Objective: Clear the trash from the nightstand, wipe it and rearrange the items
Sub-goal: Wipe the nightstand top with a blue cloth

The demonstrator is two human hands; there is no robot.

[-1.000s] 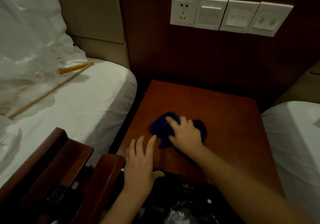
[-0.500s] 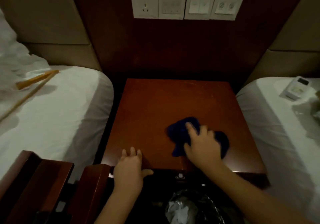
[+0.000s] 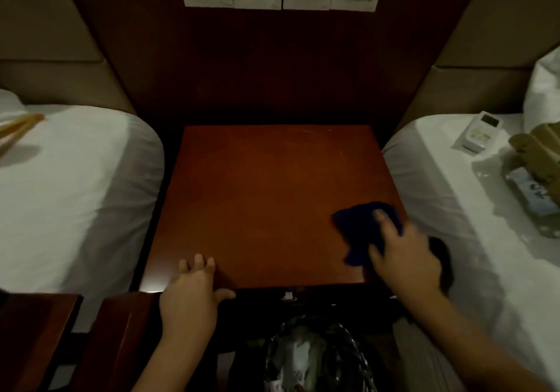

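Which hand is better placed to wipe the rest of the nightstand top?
Right. The right hand already presses the dark blue cloth on the reddish-brown wooden nightstand; the left hand holds nothing.

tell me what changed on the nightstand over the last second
The right hand slid the blue cloth across the nightstand from near the middle to its front right corner, pressing on it throughout. The left hand drew back a little to the front left edge and rests there, open. The top stayed bare apart from the cloth, and nothing was picked up or let go.
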